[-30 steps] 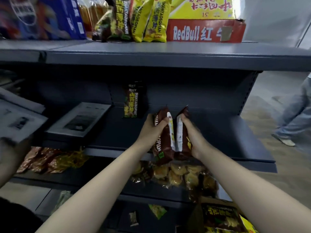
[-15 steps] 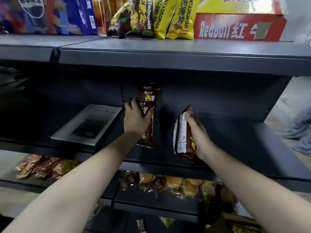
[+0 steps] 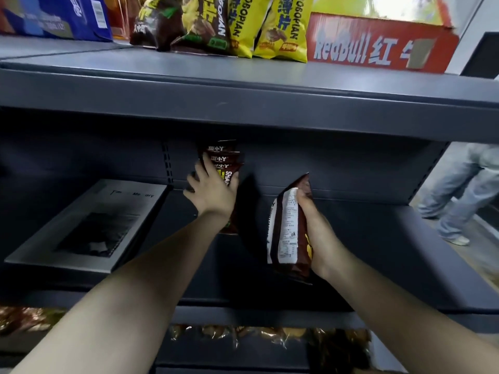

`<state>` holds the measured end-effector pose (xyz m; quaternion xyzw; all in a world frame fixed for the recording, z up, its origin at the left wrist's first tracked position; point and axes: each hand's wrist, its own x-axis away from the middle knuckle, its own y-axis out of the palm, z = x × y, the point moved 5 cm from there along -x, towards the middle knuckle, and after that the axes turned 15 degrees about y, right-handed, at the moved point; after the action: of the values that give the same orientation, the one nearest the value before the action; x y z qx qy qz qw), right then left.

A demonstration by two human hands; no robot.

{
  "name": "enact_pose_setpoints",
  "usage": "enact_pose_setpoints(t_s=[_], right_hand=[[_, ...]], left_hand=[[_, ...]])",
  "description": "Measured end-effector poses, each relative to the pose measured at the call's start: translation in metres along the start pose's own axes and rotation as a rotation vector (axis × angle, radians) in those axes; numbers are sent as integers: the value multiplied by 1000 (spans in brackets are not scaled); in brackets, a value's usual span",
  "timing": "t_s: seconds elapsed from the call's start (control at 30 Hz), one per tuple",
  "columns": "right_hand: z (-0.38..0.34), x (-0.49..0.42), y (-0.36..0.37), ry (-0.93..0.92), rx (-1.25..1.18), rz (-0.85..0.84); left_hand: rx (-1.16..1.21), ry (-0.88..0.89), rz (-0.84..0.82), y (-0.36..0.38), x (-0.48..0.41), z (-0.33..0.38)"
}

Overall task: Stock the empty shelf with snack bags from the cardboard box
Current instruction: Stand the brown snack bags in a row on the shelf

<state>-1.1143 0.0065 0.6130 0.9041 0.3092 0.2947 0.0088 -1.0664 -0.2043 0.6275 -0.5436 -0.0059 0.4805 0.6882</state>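
Note:
Upright brown snack bags (image 3: 222, 160) stand in a short row against the back wall of the dark middle shelf (image 3: 405, 255). My left hand (image 3: 213, 194) grips the front bag of that row, fingers curled round its left edge and thumb on its right side. My right hand (image 3: 313, 225) holds another brown snack bag (image 3: 286, 228) upright by its right side, its white back label facing me, a little to the right of the row and above the shelf. The cardboard box is out of view.
A grey booklet (image 3: 89, 225) lies on the shelf at left. The shelf above carries yellow and brown snack bags (image 3: 243, 22), a red carton (image 3: 378, 47) and a blue box (image 3: 54, 17). Wrapped pastries (image 3: 243, 333) fill the shelf below. A person's legs (image 3: 459, 195) stand at right.
My left hand carried its bag back to the rear wall and set it in front of the bags standing there. My right hand moved right with its bag. The camera came closer.

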Motion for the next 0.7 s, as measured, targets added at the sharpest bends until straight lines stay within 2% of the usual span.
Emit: enact_pose_setpoints(t_s=[0.2,0.4,0.53,0.7], right_hand=[[8,-13,17,54,-18,-19],[7,-15,24,15,-17,5],[9,-12,25,8,-16,21],[12,-8,29,5,-20,46]], left_hand=[[69,-32,23,10,-2,-7],[-15,-13,-8,5,-3,-9],[-79,84,13,-1,18,-10],[-87,146,-117,14,46,-15]])
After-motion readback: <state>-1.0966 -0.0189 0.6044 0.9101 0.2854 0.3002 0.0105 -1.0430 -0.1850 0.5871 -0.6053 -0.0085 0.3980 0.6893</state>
